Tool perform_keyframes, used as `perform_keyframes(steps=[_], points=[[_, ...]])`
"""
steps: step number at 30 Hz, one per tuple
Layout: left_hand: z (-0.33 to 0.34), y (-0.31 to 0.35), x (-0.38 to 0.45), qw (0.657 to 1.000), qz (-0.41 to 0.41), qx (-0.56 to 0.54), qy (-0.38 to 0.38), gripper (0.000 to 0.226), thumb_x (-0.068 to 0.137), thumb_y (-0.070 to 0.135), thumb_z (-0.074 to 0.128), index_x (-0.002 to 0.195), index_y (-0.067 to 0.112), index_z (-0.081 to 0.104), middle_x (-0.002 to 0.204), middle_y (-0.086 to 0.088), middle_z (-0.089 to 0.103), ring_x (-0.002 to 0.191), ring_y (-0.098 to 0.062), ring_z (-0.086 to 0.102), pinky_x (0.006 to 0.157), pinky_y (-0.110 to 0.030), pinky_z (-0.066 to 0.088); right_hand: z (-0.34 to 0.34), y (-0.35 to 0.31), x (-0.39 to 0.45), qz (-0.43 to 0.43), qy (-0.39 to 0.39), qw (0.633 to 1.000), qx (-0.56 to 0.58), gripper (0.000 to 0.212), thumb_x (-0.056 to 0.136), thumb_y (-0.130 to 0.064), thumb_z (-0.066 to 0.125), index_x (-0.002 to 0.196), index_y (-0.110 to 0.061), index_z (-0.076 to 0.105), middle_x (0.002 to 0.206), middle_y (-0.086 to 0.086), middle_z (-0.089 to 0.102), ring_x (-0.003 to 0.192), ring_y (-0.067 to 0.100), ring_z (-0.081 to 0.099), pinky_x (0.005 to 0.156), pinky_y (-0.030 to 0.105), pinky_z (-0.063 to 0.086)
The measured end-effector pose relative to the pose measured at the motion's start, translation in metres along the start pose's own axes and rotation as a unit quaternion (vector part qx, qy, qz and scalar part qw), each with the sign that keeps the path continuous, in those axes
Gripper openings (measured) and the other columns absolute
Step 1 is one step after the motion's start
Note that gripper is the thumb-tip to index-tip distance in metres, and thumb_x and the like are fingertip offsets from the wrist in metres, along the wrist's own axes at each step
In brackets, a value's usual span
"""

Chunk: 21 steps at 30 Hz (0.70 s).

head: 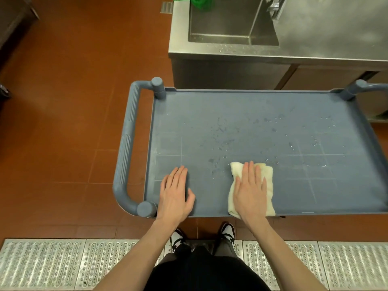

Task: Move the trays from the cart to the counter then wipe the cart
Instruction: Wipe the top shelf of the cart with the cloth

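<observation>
A blue-grey plastic cart (262,114) fills the middle of the frame, its flat top shelf seen from above. Its ribbed push handle (126,148) runs down the left side of the shelf between 2 round corner posts. Scattered water droplets (222,141) and faint straight scuff lines mark the shelf, mostly across the centre and right.

The right hand (251,192) lies flat, palm down, on a folded cream-white cloth (267,179) in the lower middle of the frame, close to the shelf's near edge. Its fingers are straight and held fairly close together, pressing the cloth against the shelf rather than gripping it. The cloth shows past the hand on every side.

The left hand (175,194) rests palm down on the bare shelf at lower left of centre, near the front corner post. Its fingers are straight and together, the thumb spread out toward the right, holding nothing.

A stainless steel counter (336,34) with a sunken sink basin (226,24) occupies the upper right, just behind the cart. A green cloth (199,2) hangs at the sink's far edge at the top of the frame. The floor (73,101) is red-brown tile, and metal drain grating (42,263) runs along the bottom, where 2 black-and-white shoes (227,229) stand.
</observation>
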<state>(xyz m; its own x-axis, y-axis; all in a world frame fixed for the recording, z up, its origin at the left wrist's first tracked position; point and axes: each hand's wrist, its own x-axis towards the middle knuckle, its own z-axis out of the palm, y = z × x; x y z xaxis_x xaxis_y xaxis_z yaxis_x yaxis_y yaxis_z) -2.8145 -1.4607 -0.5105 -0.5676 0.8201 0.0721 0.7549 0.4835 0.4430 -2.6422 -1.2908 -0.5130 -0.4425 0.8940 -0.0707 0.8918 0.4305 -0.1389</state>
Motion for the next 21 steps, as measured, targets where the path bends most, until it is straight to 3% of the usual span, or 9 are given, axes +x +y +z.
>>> perform_keyframes(steps=[10,15,21], points=[[-0.005,-0.003,-0.004,0.996,0.018,-0.075,0.037,0.058,0.092,0.016,0.052,0.149,0.003,0.052,0.156,-0.011,0.053,0.149,-0.028,0.044,0.127,-0.047,0.030,0.021,-0.102,-0.027,-0.169,-0.043,0.985,-0.017,0.061,0.109,-0.039,0.024,0.163,-0.011,0.027,0.172,0.007,0.024,0.160,0.024,0.021,0.126,0.047,0.028],[-0.008,-0.005,-0.005,0.995,0.019,-0.086,0.046,0.058,0.094,0.017,0.050,0.151,0.004,0.050,0.158,-0.010,0.051,0.151,-0.027,0.040,0.127,-0.047,0.028,0.016,-0.082,-0.023,-0.150,-0.042,0.988,-0.007,0.060,0.109,-0.041,0.022,0.162,-0.014,0.033,0.169,0.003,0.032,0.157,0.020,0.028,0.122,0.046,0.034],[-0.009,-0.004,-0.006,0.995,0.017,-0.083,0.051,0.056,0.097,0.017,0.051,0.152,0.004,0.049,0.159,-0.009,0.050,0.153,-0.026,0.038,0.129,-0.046,0.025,0.001,-0.017,-0.008,-0.046,-0.024,0.999,-0.006,0.062,0.107,-0.043,0.022,0.162,-0.016,0.033,0.169,0.001,0.033,0.158,0.021,0.026,0.121,0.051,0.031]])
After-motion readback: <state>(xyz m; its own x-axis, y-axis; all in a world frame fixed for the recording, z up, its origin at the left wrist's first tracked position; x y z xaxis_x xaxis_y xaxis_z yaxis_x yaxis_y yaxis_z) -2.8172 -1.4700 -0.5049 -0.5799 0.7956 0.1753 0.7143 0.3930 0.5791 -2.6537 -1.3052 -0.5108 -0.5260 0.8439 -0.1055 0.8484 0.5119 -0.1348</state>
